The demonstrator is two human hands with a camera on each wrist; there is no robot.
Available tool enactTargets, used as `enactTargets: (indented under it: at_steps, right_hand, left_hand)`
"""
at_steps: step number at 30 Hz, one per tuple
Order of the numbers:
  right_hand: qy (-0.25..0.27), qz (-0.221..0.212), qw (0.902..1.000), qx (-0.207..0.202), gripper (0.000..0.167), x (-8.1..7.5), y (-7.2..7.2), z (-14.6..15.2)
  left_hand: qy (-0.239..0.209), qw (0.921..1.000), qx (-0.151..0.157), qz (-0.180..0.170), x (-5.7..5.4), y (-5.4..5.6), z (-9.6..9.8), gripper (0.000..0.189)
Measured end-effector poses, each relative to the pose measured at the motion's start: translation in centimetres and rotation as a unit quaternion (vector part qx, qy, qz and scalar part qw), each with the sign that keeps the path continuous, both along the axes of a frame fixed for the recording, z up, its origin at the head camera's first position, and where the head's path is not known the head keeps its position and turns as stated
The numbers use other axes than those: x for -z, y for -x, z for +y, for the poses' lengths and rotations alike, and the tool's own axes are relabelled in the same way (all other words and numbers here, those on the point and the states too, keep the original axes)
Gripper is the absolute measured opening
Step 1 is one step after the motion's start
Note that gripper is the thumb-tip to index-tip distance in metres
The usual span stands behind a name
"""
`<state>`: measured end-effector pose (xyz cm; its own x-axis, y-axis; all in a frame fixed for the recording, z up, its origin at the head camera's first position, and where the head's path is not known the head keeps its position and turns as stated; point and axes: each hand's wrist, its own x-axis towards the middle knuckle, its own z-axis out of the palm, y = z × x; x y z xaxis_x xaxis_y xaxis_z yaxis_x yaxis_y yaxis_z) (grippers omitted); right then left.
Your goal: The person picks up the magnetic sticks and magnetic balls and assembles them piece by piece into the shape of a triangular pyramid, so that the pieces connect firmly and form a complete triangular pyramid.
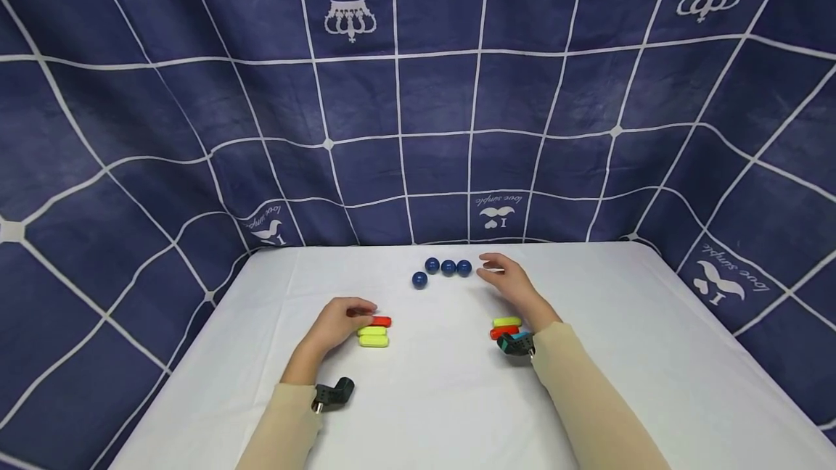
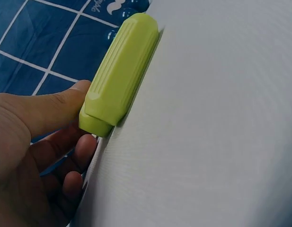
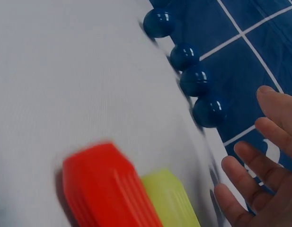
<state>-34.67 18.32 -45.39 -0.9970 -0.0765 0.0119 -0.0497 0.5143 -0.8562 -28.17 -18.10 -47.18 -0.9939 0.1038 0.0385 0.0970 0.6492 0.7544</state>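
At the left of the white table, my left hand [image 1: 341,321] pinches the left end of a red ribbed plastic stick [image 1: 382,321]. Two yellow-green ribbed sticks [image 1: 373,336] lie just in front of it; one yellow-green stick [image 2: 122,71] hides the red one in the left wrist view. My right hand [image 1: 512,285] hovers with spread, relaxed fingers, holding nothing, just right of several glossy blue balls [image 1: 448,268]. Three of the balls stand in a row; another blue ball [image 1: 419,280] sits nearer and to the left.
Near my right wrist lie a yellow-green stick [image 1: 506,322], a red stick [image 1: 504,333] and a blue stick [image 1: 520,336], the last partly covered by the wrist camera [image 1: 514,344]. A dark blue checked cloth [image 1: 437,93] hangs around the white table [image 1: 444,397].
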Motion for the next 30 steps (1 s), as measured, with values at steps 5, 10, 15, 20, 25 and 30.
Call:
enactTargets:
  at_steps: [5,10,15,20,25,30]
  right_hand:
    - [0.028,-0.018,0.9994,0.007,0.047,0.1,0.7,-1.0]
    - [0.011,-0.029,0.9994,0.013,0.048,0.3,1.3,-1.8]
    - [0.002,-0.031,0.9993,0.019,0.05,0.6,1.7,-2.3]
    - [-0.015,-0.023,0.9996,0.011,0.051,0.7,2.0,-2.7]
    - [-0.046,-0.012,0.9988,0.015,0.048,0.7,2.1,-3.1]
    - [-0.061,-0.008,0.9978,0.024,0.044,0.8,2.1,-3.3]
  left_hand:
    - [-0.003,1.0,-0.007,0.0,0.1,0.0,-0.3,0.017]
    - [-0.02,0.9997,-0.011,-0.009,0.3,0.0,-0.2,0.016]
    - [-0.024,0.9995,-0.014,-0.017,0.5,0.0,-0.1,0.017]
    - [-0.023,0.9992,-0.024,-0.021,0.5,0.0,0.0,0.017]
    - [-0.031,0.9992,-0.022,-0.014,0.4,-0.1,0.1,0.017]
    - [-0.039,0.9988,-0.028,-0.014,0.1,-0.1,0.0,0.017]
